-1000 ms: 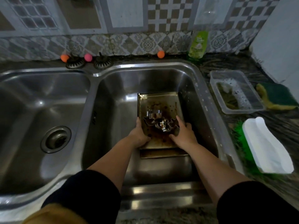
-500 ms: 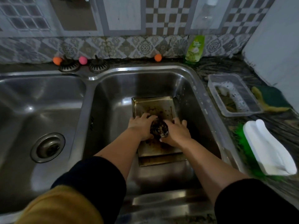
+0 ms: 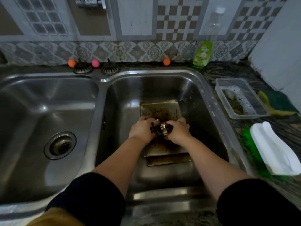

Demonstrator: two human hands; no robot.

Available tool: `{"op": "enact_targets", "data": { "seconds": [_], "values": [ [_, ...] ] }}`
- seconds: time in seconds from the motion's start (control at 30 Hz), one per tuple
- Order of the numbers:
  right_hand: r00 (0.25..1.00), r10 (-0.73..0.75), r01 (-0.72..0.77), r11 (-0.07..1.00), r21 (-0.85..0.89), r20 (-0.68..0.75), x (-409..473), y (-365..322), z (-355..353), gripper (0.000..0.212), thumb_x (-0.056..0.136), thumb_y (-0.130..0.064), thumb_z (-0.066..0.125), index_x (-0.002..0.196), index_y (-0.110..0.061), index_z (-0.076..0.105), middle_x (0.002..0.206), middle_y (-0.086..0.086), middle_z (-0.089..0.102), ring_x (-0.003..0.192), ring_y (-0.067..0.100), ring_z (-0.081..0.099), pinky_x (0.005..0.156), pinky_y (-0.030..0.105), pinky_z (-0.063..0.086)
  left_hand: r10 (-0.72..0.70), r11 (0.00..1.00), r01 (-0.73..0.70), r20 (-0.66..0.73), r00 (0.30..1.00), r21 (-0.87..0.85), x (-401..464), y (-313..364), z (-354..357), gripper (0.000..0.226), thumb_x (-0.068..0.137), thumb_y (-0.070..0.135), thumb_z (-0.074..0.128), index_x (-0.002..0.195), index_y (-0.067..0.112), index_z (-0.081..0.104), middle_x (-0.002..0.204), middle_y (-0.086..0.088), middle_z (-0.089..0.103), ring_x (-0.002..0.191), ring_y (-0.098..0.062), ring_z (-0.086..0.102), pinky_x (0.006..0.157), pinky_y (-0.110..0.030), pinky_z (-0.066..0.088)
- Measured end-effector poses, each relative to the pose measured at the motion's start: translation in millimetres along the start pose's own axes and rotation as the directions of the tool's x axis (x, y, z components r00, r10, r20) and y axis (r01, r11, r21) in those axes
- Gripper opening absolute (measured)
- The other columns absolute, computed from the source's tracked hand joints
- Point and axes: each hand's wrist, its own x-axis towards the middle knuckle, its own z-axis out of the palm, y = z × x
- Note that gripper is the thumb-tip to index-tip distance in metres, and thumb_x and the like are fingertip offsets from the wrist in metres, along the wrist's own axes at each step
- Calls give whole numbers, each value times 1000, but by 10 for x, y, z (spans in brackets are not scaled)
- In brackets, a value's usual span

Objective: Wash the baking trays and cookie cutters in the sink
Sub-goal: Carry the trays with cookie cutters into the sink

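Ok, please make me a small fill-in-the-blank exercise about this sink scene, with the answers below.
1. Both hands hold the cookie cutters above the ____ basin of the sink.
2. The stacked baking trays lie ____ that basin.
3. The green soap bottle stands against the ____.
4. The sponge lies to the ____ of the clear container.

Answers: right; inside; wall; right
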Motion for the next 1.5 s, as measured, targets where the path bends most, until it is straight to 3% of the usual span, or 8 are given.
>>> {"op": "enact_targets", "data": {
  "seconds": [0.23, 0.4, 0.6, 0.77, 1.0, 1.13, 1.23, 1.5],
  "values": [
    [973, -229, 226, 965, 131, 12, -56, -694, 118, 39, 80, -28, 66, 118, -36, 60, 125, 4, 52, 119, 27, 44, 106, 41, 38, -280, 957, 264, -147, 949, -120, -376, -243, -387, 49, 83, 35, 68, 128, 22, 53, 132, -6, 49, 114, -28, 55, 92, -38, 44],
    [961, -239, 200, 948, 248, 140, -21, -912, 404, 74, 83, 1, 64, 144, -30, 37, 143, 2, 45, 130, 19, 45, 102, 27, 38, -422, 903, 417, -26, 906, -107, -512, -402, -403, 64, 85, 23, 66, 141, 17, 34, 136, -13, 43, 121, -34, 51, 100, -43, 43],
    [970, -153, 80, 933, 350, 187, 29, -835, 585, 85, 89, 1, 56, 150, -38, 12, 155, 2, 27, 140, 22, 31, 110, 35, 35, -401, 910, 398, -8, 916, -114, -488, -412, -346, 85, 89, 17, 62, 154, 19, 8, 156, -12, 20, 137, -33, 37, 109, -40, 36],
    [971, -206, 151, 922, 357, 119, 71, -761, 429, 77, 87, 12, 50, 148, -31, 29, 150, 0, 38, 138, 20, 36, 103, 29, 38, -345, 937, 344, -19, 938, -55, -426, -359, -355, 72, 88, 14, 61, 150, 21, 25, 149, -10, 34, 126, -30, 48, 100, -43, 47],
    [987, -156, 159, 982, 97, -41, 192, -263, 41, 49, 93, -15, 55, 138, -31, 45, 145, 0, 41, 133, 23, 38, 108, 39, 38, -292, 953, 299, 110, 950, -50, -231, -48, -155, 43, 90, 33, 54, 132, 27, 48, 128, -5, 53, 113, -27, 54, 94, -45, 49],
    [999, -20, 17, 995, -100, -31, 164, 118, -104, 65, 93, -29, 56, 149, -32, 24, 157, 4, 14, 143, 30, 15, 112, 47, 31, -281, 959, 282, 180, 943, 24, -94, -25, 50, 57, 92, 30, 52, 145, 25, 30, 144, -11, 36, 130, -34, 36, 104, -46, 39],
    [996, 76, -74, 996, -54, 36, 149, 326, -80, 78, 95, -32, 53, 153, -29, 1, 160, 8, -1, 146, 33, 5, 115, 47, 23, -286, 958, 285, 186, 940, 30, -16, -32, 145, 69, 95, 30, 48, 154, 23, 13, 153, -11, 29, 138, -34, 29, 111, -45, 33],
    [998, 60, -63, 991, 116, 28, 120, 388, 26, 84, 95, -24, 55, 153, -26, -6, 161, -3, -4, 142, 23, 27, 109, 34, 33, -320, 919, 347, 161, 934, -187, 51, -59, 277, 63, 96, 24, 44, 153, 29, 17, 137, -10, 50, 117, -30, 53, 97, -41, 48]
  ]
}}
